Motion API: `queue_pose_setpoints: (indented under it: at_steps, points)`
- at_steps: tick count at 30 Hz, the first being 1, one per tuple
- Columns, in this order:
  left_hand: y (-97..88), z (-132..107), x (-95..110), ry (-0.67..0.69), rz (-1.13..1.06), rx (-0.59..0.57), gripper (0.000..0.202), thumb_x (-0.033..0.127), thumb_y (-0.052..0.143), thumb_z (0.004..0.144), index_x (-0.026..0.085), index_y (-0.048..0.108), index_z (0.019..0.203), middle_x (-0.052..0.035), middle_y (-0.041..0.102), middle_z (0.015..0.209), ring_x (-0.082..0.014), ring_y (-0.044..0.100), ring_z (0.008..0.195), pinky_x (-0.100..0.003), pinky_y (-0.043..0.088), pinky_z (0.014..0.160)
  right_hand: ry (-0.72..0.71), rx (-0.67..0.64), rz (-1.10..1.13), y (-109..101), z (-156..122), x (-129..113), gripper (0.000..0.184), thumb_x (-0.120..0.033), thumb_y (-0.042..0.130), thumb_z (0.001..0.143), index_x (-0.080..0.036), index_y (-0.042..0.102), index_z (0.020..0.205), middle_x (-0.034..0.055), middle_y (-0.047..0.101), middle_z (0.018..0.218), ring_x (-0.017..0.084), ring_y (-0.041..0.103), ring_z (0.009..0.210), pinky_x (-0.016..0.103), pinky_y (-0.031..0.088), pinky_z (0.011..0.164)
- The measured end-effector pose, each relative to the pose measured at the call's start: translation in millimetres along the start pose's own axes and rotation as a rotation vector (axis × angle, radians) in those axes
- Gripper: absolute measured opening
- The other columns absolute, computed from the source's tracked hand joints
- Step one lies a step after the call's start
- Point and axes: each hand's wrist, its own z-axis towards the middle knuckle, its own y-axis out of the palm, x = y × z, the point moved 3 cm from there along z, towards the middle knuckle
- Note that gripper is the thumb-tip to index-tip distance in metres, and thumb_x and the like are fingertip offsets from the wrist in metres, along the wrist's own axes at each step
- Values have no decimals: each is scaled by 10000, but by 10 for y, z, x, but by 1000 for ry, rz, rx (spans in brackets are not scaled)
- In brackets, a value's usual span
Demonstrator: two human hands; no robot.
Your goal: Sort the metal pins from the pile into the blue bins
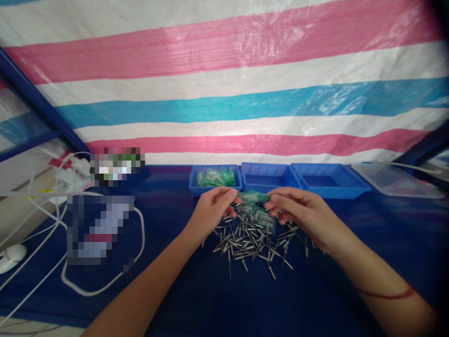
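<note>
A small clear green plastic bag (253,196) is stretched between my two hands, above a loose pile of metal pop rivets (245,238) on the dark blue table. My left hand (219,203) pinches the bag's left edge between thumb and fingers. At its right edge, my right hand (293,206) grips the bag the same way. The lower part of the bag hangs over the rivets, and some shiny pieces show through or behind it; I cannot tell whether they are inside. Just behind my left hand stands a blue bin (196,189) holding several filled green bags (217,177).
Two more blue bins (270,187), (333,192) stand in the row to the right, nothing visible inside. A clear plastic lid (396,180) lies at the far right. White cables (142,234) and a white mouse (16,252) lie on the left. A striped sheet (224,107) hangs behind.
</note>
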Motion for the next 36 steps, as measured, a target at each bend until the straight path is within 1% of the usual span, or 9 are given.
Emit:
queue_pose_setpoints:
  at_steps: [4, 7, 13, 17, 21, 25, 28, 31, 36]
  points:
    - [-2, 1, -10, 28, 28, -5, 275, 396, 601, 828, 131, 646, 884, -32, 662, 784, -66, 553, 531, -196, 410, 525, -37, 2, -8, 3, 5, -21, 308, -453, 699, 739, -184, 703, 888, 68, 702, 820, 163, 645, 713, 255, 520, 567]
    - [-10, 17, -47, 64, 54, -26, 231, 345, 630, 804, 139, 653, 905, -14, 639, 745, -81, 566, 556, -214, 439, 562, -47, 4, -13, 2, 11, -17, 318, -436, 734, 700, -183, 698, 889, 52, 693, 757, 164, 643, 686, 263, 520, 563]
    - [-33, 37, -69, 92, 128, -43, 299, 284, 623, 804, 128, 648, 1058, -13, 642, 713, -101, 582, 580, -251, 472, 623, -70, 1, -42, 14, 5, -5, 354, -423, 742, 690, -201, 659, 953, 41, 703, 778, 162, 649, 672, 270, 511, 557]
    - [-47, 43, -49, 106, 212, -47, 269, 288, 606, 813, 123, 685, 1011, -42, 686, 790, -118, 601, 620, -268, 489, 662, -58, -5, -34, 23, -4, -18, 387, -414, 732, 703, -204, 625, 1011, 39, 703, 770, 158, 637, 662, 267, 501, 555]
    - [-235, 111, -11, 196, 209, 185, 305, 334, 605, 817, 146, 679, 1045, -39, 687, 780, -126, 604, 623, -253, 485, 623, -47, 26, -23, -16, 6, -24, 409, -436, 672, 760, -193, 587, 1077, 84, 705, 912, 160, 634, 701, 270, 507, 570]
    - [-598, 234, 34, 316, 154, 451, 321, 353, 624, 801, 146, 645, 1046, -33, 675, 767, -110, 584, 584, -225, 469, 572, -55, 44, -25, -35, 12, -26, 384, -438, 651, 775, -197, 578, 1065, 69, 685, 907, 151, 620, 695, 263, 499, 570]
    - [-874, 302, 45, 409, 175, 646, 278, 317, 629, 791, 142, 642, 1007, -35, 679, 801, -123, 614, 669, -225, 489, 651, -54, 37, -37, -8, 2, -33, 365, -431, 642, 775, -192, 577, 1043, 67, 671, 887, 147, 606, 673, 262, 489, 552]
    - [-1023, 341, 21, 446, 274, 714, 285, 327, 603, 810, 135, 657, 1013, -63, 696, 877, -164, 648, 805, -254, 494, 762, -45, 28, -29, 23, -10, -41, 359, -422, 644, 767, -191, 581, 1035, 66, 669, 880, 147, 604, 665, 262, 484, 542]
    - [-1015, 349, -26, 409, 581, 644, 321, 379, 547, 851, 149, 681, 1030, -74, 713, 914, -196, 643, 820, -298, 480, 800, -24, 28, -18, 35, -14, -48, 342, -383, 650, 755, -188, 580, 1027, 57, 670, 876, 141, 599, 664, 259, 474, 548]
